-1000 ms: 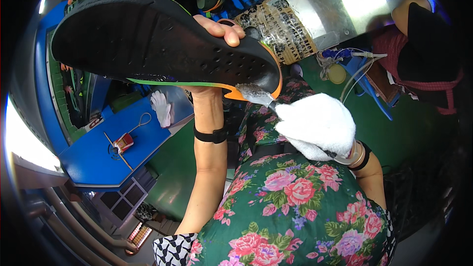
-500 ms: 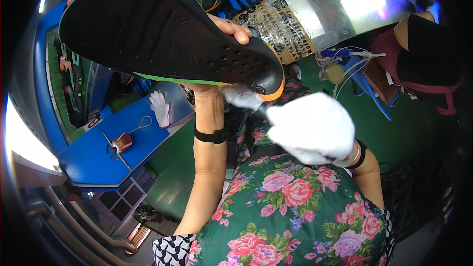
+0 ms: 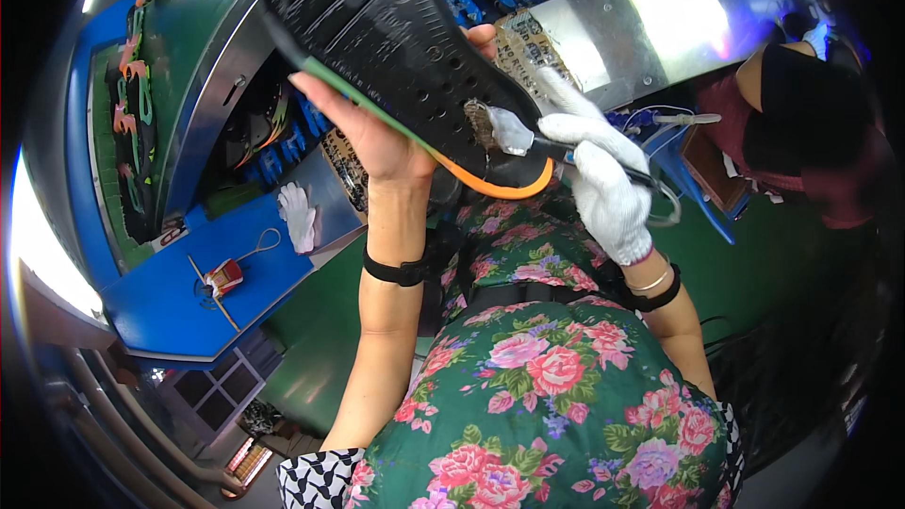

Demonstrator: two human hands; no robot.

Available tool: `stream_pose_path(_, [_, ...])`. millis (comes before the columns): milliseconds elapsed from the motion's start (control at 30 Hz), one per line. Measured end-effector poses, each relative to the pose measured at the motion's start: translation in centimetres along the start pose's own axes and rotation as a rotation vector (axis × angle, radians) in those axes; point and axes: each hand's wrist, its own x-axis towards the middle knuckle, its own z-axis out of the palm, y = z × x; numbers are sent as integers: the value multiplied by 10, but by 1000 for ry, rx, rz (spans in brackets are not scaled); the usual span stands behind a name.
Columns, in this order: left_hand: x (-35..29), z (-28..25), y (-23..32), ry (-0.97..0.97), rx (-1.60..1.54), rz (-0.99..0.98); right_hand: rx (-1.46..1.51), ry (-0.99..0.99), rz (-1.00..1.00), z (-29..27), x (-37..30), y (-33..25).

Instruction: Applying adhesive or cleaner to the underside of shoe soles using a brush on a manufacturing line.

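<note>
My bare left hand grips a large black shoe sole from beneath, its fingers around both edges. The sole has a green and orange rim, ridges toward the front and small round holes toward the heel. My right hand, in a white knit glove, holds a brush by its dark handle. Clear wrapping covers the brush's neck. Its brown bristles touch the sole's surface near the heel. Parts of the sole look wet and shiny.
On the left, a blue table carries a red container with a stick and wire loop, and white gloves. Shoe parts lie in a green-edged machine. A metal conveyor edge runs behind. Another person sits at right.
The sole has turned and shifted right, and its front now points further up. The brush has moved from the sole's side edge onto the heel area, and my right hand has risen.
</note>
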Motion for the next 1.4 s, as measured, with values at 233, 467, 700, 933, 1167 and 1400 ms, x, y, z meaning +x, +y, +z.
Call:
stream_pose_path(233, [12,37,-3,261,246,-54,586,77,209,0,-4,15])
stream_pose_path(467, [-12,44,-12,161,446,21,490,129,179,-6,-5,10])
stream_pose_path(700, [-45,52,-20,143,478,140,347,262,29,-13,-1,13])
stream_pose_path(933, [-66,45,-35,155,1043,407,327,320,33,-11,1,0])
stream_pose_path(1167, [-66,54,-34,200,1040,414,253,302,-38,-12,1,1])
stream_pose_path(1400, [-64,56,-37,217,959,400,250,303,-43,-16,-6,0])
